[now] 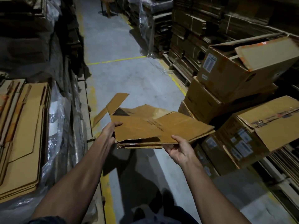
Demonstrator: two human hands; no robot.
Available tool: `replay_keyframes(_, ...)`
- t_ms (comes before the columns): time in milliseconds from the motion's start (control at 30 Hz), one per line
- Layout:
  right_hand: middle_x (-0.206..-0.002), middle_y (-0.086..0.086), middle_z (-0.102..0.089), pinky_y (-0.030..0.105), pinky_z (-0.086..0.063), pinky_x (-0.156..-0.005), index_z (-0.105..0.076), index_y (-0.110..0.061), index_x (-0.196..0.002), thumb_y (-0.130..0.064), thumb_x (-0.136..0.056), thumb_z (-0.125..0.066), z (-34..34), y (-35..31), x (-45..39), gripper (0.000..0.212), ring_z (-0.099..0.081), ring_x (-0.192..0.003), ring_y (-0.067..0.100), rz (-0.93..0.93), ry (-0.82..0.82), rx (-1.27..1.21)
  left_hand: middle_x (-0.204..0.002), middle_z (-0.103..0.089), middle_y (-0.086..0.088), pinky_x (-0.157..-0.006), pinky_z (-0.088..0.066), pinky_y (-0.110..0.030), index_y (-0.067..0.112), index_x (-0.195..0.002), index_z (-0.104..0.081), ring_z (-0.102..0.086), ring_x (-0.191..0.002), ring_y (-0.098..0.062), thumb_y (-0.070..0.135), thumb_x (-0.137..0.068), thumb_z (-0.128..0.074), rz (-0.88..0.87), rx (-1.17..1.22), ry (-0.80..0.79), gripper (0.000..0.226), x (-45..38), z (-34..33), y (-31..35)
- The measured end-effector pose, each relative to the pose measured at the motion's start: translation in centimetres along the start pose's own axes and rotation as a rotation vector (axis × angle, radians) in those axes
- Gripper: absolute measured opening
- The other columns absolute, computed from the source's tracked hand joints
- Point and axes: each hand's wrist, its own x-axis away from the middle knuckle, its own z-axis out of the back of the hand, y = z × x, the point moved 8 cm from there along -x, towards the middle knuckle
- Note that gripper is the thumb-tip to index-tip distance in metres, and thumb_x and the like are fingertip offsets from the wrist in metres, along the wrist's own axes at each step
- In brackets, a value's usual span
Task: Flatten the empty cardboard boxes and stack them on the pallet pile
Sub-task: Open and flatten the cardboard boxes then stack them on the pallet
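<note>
A flattened brown cardboard box (150, 126) is held level in the air over the aisle, its loose flaps sticking out at the far left. My left hand (110, 130) grips its left edge, thumb on top. My right hand (179, 147) holds its near right corner, thumb on the top face and fingers underneath. A pile of flattened cardboard sheets (22, 130) lies at the left, on a stack partly wrapped in plastic film. Several unflattened cardboard boxes (239, 78) are heaped at the right.
A grey concrete aisle (119, 46) with yellow floor lines runs ahead between tall stacks of bundled cardboard (186, 29) on both sides. Loose plastic film (147, 26) hangs at the aisle's right. A wooden chair or stand (106, 7) is far down the aisle.
</note>
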Motion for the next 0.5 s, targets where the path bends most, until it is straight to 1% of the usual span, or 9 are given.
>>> replay_keyframes(67,-0.114,0.033,-0.065,0.057,-0.057,-0.05,-0.051,-0.001,-0.124,0.005,-0.096,-0.051,-0.1,-0.4,-0.2,0.028,-0.072,-0.072,0.047,0.03,0.0,-0.005,-0.089,-0.067,-0.015,-0.075,-0.056,-0.042,0.004,-0.113,-0.055,-0.062,-0.084,-0.031,0.015,-0.098,-0.058,-0.017,0.002,-0.022,0.018,0.5,-0.2,0.3)
replay_keyframes(133,-0.109,0.032,-0.065,0.057,-0.056,-0.048,-0.052,0.0,-0.12,0.009,-0.095,-0.048,-0.3,-1.0,-0.4,0.027,-0.071,-0.069,0.046,0.059,0.001,-0.007,-0.067,-0.07,-0.01,-0.058,-0.058,-0.032,0.004,-0.1,-0.059,-0.061,-0.075,-0.027,0.018,-0.1,-0.056,-0.022,0.007,-0.022,0.014,0.9,-0.2,0.2)
replay_keyframes(167,-0.106,0.031,-0.065,0.058,-0.056,-0.049,-0.053,0.0,-0.116,0.01,-0.094,-0.047,-0.4,-1.4,-0.4,0.025,-0.072,-0.068,0.045,0.075,-0.001,-0.004,-0.064,-0.071,-0.009,-0.062,-0.059,-0.031,0.004,-0.097,-0.061,-0.063,-0.077,-0.028,0.02,-0.1,-0.057,-0.018,0.013,-0.028,0.017,1.4,-0.3,0.1)
replay_keyframes(200,-0.104,0.03,-0.066,0.06,-0.056,-0.05,-0.054,0.0,-0.112,0.012,-0.093,-0.047,-0.4,-1.7,-0.5,0.023,-0.072,-0.067,0.044,0.087,-0.004,-0.005,-0.073,-0.074,-0.01,-0.077,-0.06,-0.034,0.004,-0.1,-0.063,-0.066,-0.086,-0.031,0.025,-0.099,-0.059,-0.005,0.016,-0.038,0.022,1.5,-0.3,-0.4)
replay_keyframes(267,-0.101,0.03,-0.066,0.06,-0.057,-0.052,-0.054,-0.001,-0.108,0.013,-0.093,-0.047,-0.4,-2.2,-0.8,0.022,-0.072,-0.067,0.043,0.085,-0.016,0.0,-0.104,-0.074,-0.016,-0.102,-0.05,-0.047,0.004,-0.111,-0.068,-0.066,-0.108,-0.036,0.037,-0.092,-0.067,0.034,0.036,-0.046,0.038,1.9,0.0,-1.5)
replay_keyframes(333,-0.101,0.029,-0.066,0.06,-0.057,-0.052,-0.054,-0.002,-0.106,0.014,-0.093,-0.046,0.0,-2.8,-1.1,0.022,-0.072,-0.07,0.043,0.076,-0.013,0.012,-0.116,-0.071,-0.017,-0.105,-0.046,-0.049,0.008,-0.118,-0.07,-0.064,-0.115,-0.037,0.047,-0.082,-0.075,0.03,0.056,-0.026,0.053,1.5,0.7,-2.7)
replay_keyframes(400,-0.101,0.028,-0.065,0.064,-0.056,-0.057,-0.053,-0.006,-0.104,0.014,-0.094,-0.045,0.4,-3.5,-1.3,0.024,-0.07,-0.082,0.045,0.065,-0.015,0.024,-0.114,-0.069,-0.015,-0.099,-0.048,-0.045,0.01,-0.124,-0.068,-0.065,-0.106,-0.035,0.046,-0.08,-0.077,0.023,0.076,-0.001,0.057,2.0,0.5,-3.8)
replay_keyframes(433,-0.101,0.027,-0.065,0.066,-0.054,-0.06,-0.053,-0.008,-0.103,0.014,-0.094,-0.045,0.7,-3.9,-1.4,0.025,-0.068,-0.087,0.045,0.058,-0.02,0.035,-0.113,-0.067,-0.014,-0.097,-0.048,-0.045,0.011,-0.124,-0.067,-0.064,-0.102,-0.032,0.043,-0.083,-0.075,0.011,0.094,-0.002,0.053,3.2,-0.2,-4.2)
replay_keyframes(500,-0.099,0.025,-0.066,0.067,-0.052,-0.065,-0.054,-0.013,-0.102,0.013,-0.094,-0.046,1.4,-5.2,-1.5,0.028,-0.068,-0.088,0.044,0.048,-0.035,0.07,-0.099,-0.07,-0.01,-0.093,-0.049,-0.042,0.011,-0.112,-0.07,-0.062,-0.094,-0.027,0.036,-0.092,-0.067,-0.067,0.069,0.028,0.033,5.6,-1.6,-4.6)
